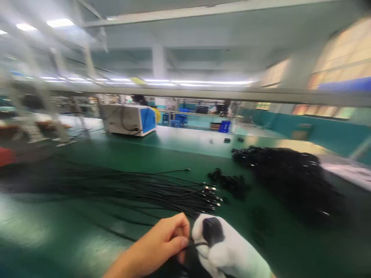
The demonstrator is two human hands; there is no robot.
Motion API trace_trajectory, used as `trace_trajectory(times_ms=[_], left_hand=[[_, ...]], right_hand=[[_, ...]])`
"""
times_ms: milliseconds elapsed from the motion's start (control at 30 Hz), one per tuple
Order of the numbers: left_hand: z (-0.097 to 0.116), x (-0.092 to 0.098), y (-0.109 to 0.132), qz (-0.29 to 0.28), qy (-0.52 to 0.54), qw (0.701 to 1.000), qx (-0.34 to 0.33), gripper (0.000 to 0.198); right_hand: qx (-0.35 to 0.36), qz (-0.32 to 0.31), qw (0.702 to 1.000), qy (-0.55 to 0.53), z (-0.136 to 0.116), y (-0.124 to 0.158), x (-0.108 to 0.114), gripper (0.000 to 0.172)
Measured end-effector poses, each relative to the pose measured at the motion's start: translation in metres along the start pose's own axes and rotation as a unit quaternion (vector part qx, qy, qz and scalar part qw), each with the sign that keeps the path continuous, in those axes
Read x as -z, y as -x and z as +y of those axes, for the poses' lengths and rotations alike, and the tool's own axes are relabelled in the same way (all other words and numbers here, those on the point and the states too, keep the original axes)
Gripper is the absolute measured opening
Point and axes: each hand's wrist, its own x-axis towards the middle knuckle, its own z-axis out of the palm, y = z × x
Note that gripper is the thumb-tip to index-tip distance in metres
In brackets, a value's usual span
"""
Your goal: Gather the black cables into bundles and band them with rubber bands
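My bare left hand [164,241] is closed, with thumb and fingers pinching a thin black cable [199,244] near the bottom of the view. My right hand [232,251] wears a white glove and is closed on the same cable, right beside the left. A dark block-like patch [213,230] shows at the gloved fingers; I cannot tell whether it is a held part or belongs to the glove. Just beyond my hands lies a bundle of black cables [162,195], their metal-tipped ends pointing right. Blur hides what is below my fingers.
Right of the bundle lies a small heap of black pieces [228,183], and farther right a large black pile [290,177]. A white and blue machine [130,120] stands at the back of the green table [121,150]. Something red [6,156] is at the left edge.
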Motion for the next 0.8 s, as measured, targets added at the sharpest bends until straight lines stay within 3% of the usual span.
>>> trace_trajectory(times_ms=[67,133,267,367,500,667,800], left_hand=[[0.005,0.011,-0.004,0.008,-0.208,0.978,0.019,0.002],[0.011,0.015,-0.007,0.007,-0.329,0.944,0.02,0.007],[0.017,0.014,-0.015,0.046,-0.324,0.945,-0.014,0.041],[0.015,0.014,-0.023,0.071,-0.272,0.959,-0.036,0.058],[0.013,0.01,-0.028,0.043,-0.245,0.968,-0.045,0.063],[0.017,-0.004,-0.029,0.039,-0.359,0.932,-0.028,0.061],[0.017,-0.005,-0.042,0.025,-0.464,0.885,-0.023,0.052]], right_hand=[[-0.014,-0.006,0.998,-0.059,-0.004,-0.009,0.0,0.035],[-0.002,0.033,0.997,-0.063,-0.007,-0.014,0.002,0.038],[0.042,0.133,0.99,-0.007,-0.01,-0.013,0.005,0.041],[-0.001,0.107,0.994,0.02,-0.007,-0.014,0.008,0.05],[-0.075,0.088,0.988,0.098,0.011,-0.021,0.014,0.068],[-0.051,0.179,0.958,0.217,0.036,-0.027,0.024,0.087],[-0.037,0.205,0.942,0.262,0.035,-0.027,0.02,0.089]])
